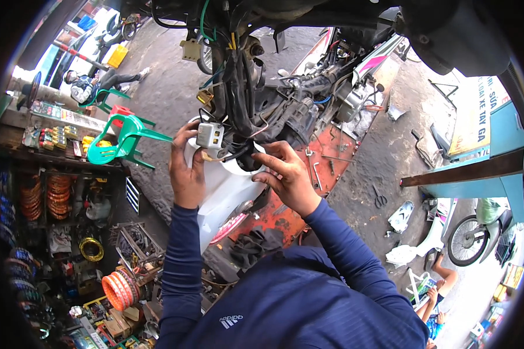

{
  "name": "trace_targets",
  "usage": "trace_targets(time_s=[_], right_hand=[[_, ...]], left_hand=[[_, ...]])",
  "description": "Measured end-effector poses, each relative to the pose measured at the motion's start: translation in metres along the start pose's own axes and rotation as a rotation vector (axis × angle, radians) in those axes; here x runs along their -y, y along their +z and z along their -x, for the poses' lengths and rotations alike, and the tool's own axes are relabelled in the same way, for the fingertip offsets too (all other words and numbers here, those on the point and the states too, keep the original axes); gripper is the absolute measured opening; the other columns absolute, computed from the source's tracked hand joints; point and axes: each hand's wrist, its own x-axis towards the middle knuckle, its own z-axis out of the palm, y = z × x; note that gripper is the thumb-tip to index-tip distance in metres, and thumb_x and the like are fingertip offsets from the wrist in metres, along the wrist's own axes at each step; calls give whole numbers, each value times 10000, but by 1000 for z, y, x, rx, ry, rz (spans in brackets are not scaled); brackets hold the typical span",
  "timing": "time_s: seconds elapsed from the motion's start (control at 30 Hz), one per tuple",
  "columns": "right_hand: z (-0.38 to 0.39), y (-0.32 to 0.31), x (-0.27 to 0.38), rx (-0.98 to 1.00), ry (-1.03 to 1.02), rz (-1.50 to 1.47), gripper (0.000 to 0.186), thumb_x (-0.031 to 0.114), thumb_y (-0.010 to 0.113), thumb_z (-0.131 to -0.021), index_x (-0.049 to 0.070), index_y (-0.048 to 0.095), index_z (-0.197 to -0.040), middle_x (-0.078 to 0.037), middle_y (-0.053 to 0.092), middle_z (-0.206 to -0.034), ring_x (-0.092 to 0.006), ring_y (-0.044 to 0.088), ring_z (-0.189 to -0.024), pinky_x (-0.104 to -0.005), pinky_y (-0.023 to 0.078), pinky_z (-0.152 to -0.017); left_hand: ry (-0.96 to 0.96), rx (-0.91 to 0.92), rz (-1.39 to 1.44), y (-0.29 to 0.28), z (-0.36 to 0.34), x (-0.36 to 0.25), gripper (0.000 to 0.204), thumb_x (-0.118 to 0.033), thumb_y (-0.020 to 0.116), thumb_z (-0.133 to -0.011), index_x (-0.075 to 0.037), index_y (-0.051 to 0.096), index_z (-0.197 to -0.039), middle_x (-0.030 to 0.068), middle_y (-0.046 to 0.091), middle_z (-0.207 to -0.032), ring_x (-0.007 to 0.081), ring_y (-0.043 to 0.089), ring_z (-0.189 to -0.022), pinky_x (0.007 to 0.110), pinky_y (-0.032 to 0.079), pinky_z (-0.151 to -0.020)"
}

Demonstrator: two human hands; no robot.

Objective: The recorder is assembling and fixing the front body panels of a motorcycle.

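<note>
A white plastic motorbike panel [224,189] stands upright in front of me. My left hand [187,174] is closed on its left edge, thumb on the near side and fingers around the back. At its upper right rim, my right hand [288,177] pinches the edge between thumb and bent fingers. Between the hands, a black wiring bundle [239,93] hangs down into the panel's top opening. A pale boxy connector [209,135] dangles beside my left fingers. Behind lies the stripped motorbike [300,110], its engine and frame exposed.
A red work platform [329,154] holds wrenches [315,173] and loose small parts. Dark cloth [256,244] lies by my body. A green plastic chair [131,139] and parts shelves [58,195] are at the left. Pliers [379,196] and white panels [402,216] lie on the ground at right.
</note>
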Motion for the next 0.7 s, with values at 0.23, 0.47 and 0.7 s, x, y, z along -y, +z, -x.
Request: trace_targets(time_s=[0.23,0.47,0.7], right_hand=[[-8,-16,2,128,-103,19,474,143,807,-710,97,642,-1152,-142,563,-1167,-290,630,-957,-373,537,-786],[-11,-10,25,59,-13,188,374,186,774,-736,96,656,-1079,-111,583,-992,-282,615,-894,-398,506,-735],[-41,27,42,-50,-284,560,187,210,710,-707,104,604,-818,-27,512,-769,-207,547,-744,-359,405,-669]], left_hand=[[-70,178,-13,-26,-18,11,414,-338,708,-843,-50,587,-1113,143,562,-1309,312,536,-1217,403,401,-1023],[-134,161,100,-27,-20,22,645,-382,755,-776,-51,514,-1275,134,530,-1331,274,509,-1249,394,405,-1031],[-234,295,214,-25,-23,33,763,-221,807,-718,-30,437,-1357,107,515,-1319,218,508,-1218,328,370,-1065]])
